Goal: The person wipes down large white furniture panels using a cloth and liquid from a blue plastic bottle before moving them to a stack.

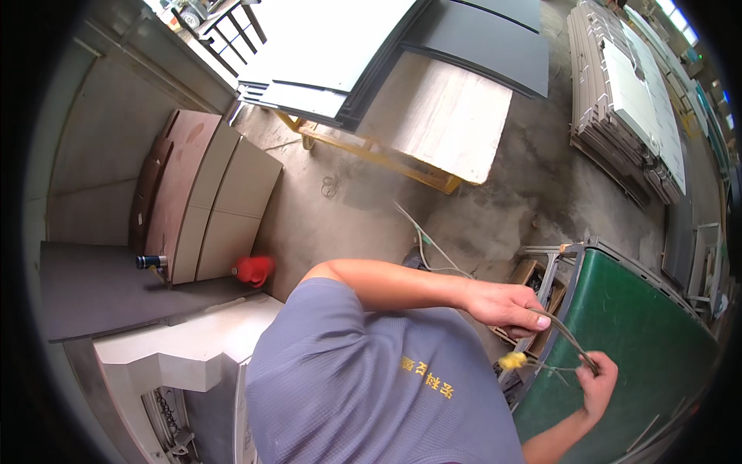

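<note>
My left hand [510, 309] is closed round a thin olive-grey cable [570, 337]. The cable curves from there to my right hand [599, 384], whose fingers pinch it. Out of the right hand a thinner length [550, 367] runs back toward my body, ending in a yellow piece [512, 361] that looks like a connector or a wad of tape; which one I cannot tell. Both hands are in the air beside a green-topped table [626, 309], the right one in front of its surface.
A shelf [533, 298] with small items stands beside the green table. Ahead is a yellow-framed cart [371, 151] with large panels [479, 39]. Stacked panels [626, 100] lie far right. To the left are beige cabinets [224, 209] and a red container [253, 270]. A cord [440, 251] trails along the floor.
</note>
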Demonstrator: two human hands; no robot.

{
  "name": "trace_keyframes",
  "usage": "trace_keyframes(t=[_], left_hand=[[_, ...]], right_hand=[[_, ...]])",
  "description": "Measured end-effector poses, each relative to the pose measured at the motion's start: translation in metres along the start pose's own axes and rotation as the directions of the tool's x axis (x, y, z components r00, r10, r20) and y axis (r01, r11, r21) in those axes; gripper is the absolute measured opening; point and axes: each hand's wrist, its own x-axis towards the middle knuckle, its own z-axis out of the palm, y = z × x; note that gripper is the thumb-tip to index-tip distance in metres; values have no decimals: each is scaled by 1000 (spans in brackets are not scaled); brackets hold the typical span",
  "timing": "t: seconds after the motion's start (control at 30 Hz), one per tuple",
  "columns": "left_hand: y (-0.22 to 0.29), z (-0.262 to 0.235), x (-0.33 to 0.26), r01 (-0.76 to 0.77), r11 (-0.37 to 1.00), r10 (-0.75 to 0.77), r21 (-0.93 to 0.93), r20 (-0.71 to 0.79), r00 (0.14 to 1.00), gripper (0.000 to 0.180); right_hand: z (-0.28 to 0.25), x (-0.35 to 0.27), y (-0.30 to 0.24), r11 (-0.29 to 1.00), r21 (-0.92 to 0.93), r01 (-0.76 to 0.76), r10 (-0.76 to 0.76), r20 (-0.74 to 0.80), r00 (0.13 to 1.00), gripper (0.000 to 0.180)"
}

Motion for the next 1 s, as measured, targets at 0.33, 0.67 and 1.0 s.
trace_keyframes(t=[0.33, 0.67, 1.0], left_hand=[[162, -153, 37, -712, 632, 755, 306, -33, 655, 54], [200, -290, 64, -335, 722, 692, 606, -624, 363, 59], [-22, -607, 309, 272, 889, -451, -368, -801, 393, 56]], right_hand=[[-14, 234, 49, 978, 124, -166, 29, 711, 702, 29], [-171, 495, 116, 887, -377, 268, -315, -66, 947, 13], [-233, 751, 144, 933, -10, 359, -347, -291, 892, 11]])
